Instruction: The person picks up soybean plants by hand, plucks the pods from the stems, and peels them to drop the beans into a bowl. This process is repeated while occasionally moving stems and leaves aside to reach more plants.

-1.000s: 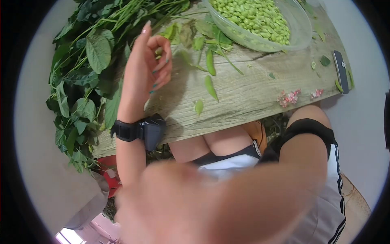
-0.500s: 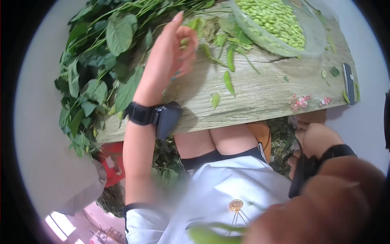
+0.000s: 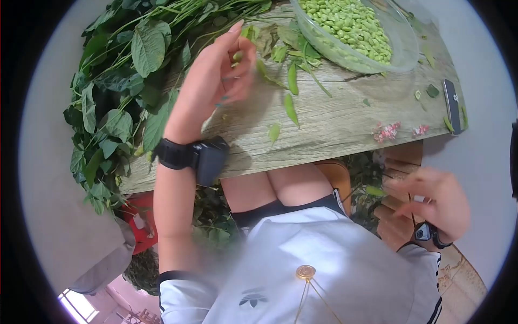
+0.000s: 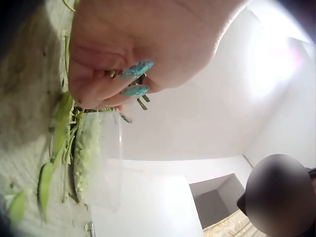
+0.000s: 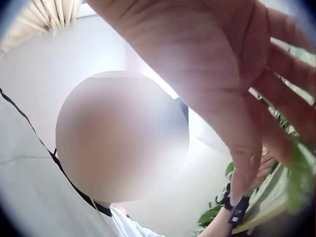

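My left hand (image 3: 213,81) is above the table, its fingers curled in toward the palm around a few edamame beans; one bean (image 3: 237,55) shows between thumb and fingers. Teal glitter nails (image 4: 136,69) touch the palm side in the left wrist view. Off the table's front right edge, my right hand (image 3: 434,200) has its fingers reaching left, with a green edamame pod (image 3: 374,190) at their tips. The right wrist view shows this pod (image 5: 298,175) blurred by the fingertips, the thumb standing apart. Loose pods (image 3: 291,110) lie right of the left hand.
A clear plastic bowl (image 3: 402,56) of shelled beans stands at the back. Leafy bean stalks (image 3: 116,75) heap over the table's left side. A phone (image 3: 451,105) lies at the right edge. Leaves and stalks (image 3: 213,210) litter the floor below; a red object (image 3: 139,224) stands at left.
My right hand has swung away from close before the head camera, down and out to the right, with the pod at its fingertips. The left hand stays over the table, fingers curled.
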